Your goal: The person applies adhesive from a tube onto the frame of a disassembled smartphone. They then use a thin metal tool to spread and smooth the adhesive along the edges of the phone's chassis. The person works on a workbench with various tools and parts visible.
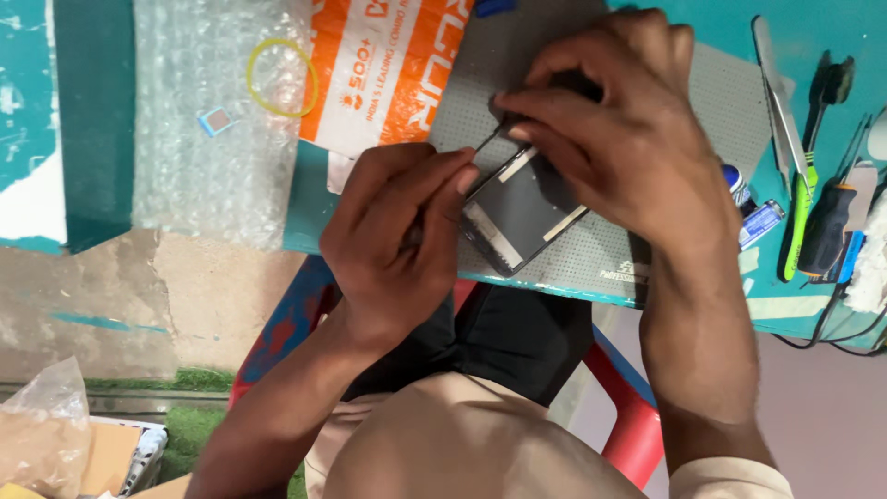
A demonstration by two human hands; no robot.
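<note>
A dark phone frame [519, 214] with pale adhesive strips lies tilted on a grey perforated work mat [601, 254] at the near edge of a teal bench. My left hand [397, 245] grips its near left edge, thumb and fingers closed on the rim. My right hand [614, 139] covers the frame's far end, fingers pinched against the top edge. Whether a small tool sits in those fingers is hidden.
An orange and white mailer bag [383, 69] and bubble wrap [208, 120] with a yellow rubber band [282, 77] lie at the left. Screwdrivers, tweezers and a brush [813, 176] line the right side. A red and blue chair [628, 407] is below me.
</note>
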